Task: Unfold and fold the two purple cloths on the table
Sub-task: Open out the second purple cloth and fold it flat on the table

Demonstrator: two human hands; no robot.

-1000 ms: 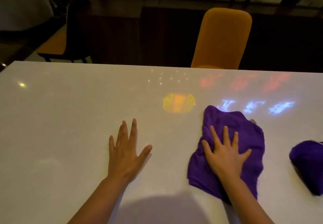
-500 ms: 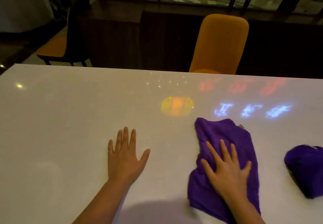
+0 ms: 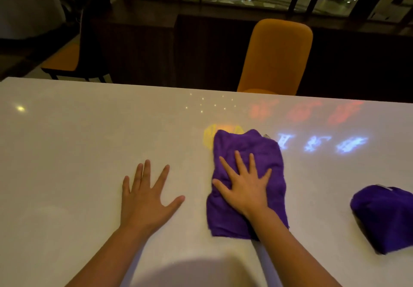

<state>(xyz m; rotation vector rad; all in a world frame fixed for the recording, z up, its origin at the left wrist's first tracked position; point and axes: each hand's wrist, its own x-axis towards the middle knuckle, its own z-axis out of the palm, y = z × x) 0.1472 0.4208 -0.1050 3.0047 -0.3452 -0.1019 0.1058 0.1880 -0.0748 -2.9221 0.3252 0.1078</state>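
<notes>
A folded purple cloth (image 3: 248, 181) at centre frame is pinned under the flat, open right hand (image 3: 244, 188) while the open left hand (image 3: 145, 199) rests empty on the white table (image 3: 67, 152) — the second purple cloth (image 3: 386, 217), bundled at lower right, could be neglected, and the glossy top may let the fabric be dragged out of square.

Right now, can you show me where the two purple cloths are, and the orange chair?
Cloth under the right hand (image 3: 259, 150): head view, its far part, beyond the fingers.
Second purple cloth (image 3: 386, 217): head view, middle of the bundle.
Orange chair (image 3: 279, 51): head view, its backrest.
</notes>
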